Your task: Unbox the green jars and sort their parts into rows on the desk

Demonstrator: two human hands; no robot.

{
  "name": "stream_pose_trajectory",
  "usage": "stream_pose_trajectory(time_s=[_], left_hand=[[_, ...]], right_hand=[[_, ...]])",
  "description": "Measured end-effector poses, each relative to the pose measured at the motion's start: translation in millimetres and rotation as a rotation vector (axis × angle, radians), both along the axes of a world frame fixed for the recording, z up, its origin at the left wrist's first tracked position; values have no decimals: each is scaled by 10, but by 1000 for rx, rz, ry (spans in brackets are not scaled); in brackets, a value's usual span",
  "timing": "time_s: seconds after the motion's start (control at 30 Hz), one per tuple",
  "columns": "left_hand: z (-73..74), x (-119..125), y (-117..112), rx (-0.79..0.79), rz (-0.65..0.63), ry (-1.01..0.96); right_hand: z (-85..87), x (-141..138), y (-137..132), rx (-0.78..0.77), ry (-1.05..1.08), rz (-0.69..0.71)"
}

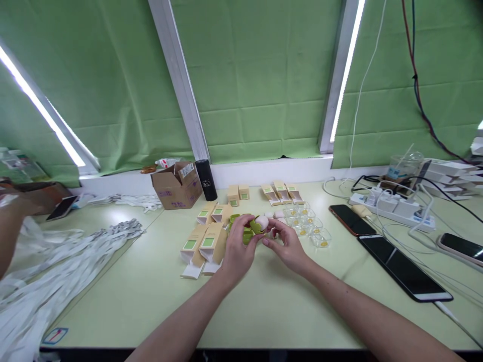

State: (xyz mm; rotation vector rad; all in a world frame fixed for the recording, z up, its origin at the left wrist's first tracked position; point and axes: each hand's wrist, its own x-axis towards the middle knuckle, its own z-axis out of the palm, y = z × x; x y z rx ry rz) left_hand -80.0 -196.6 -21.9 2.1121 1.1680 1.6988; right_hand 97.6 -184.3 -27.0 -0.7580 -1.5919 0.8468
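My left hand (240,246) is closed around a small green piece (252,231) with a pale pink rounded part (262,222) on top, held just above the table. My right hand (286,242) pinches the same item from the right side, fingers curled. Tan cartons with green labels (204,244) lie directly left of my hands. Several clear plastic cups with yellow bits (309,226) stand just to the right.
A brown cardboard box (176,187) and a black bottle (206,180) stand by the window sill. Phones (350,219) and a tablet (403,269) lie right, near a power strip (392,208) with cables. White straps (56,261) pile at left, where another person's arm (9,226) shows.
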Motion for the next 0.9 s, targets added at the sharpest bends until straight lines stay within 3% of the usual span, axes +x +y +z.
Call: stream_pose_trajectory(time_s=[0.2,0.4,0.57,0.73,0.9], left_hand=[[12,41,90,-359,-193,-474],[15,20,150,-530,-307,-638],[-35,46,148,-591,-419,-692],[-73,19,153,-597,-367,-688],[-23,20,89,-539,-351,-550]], right_hand=[[9,17,18,5,20,-9],[14,7,30,-7,40,-30],[57,35,15,29,53,-128],[98,61,2,157,-57,-211],[80,57,18,232,-160,-224]])
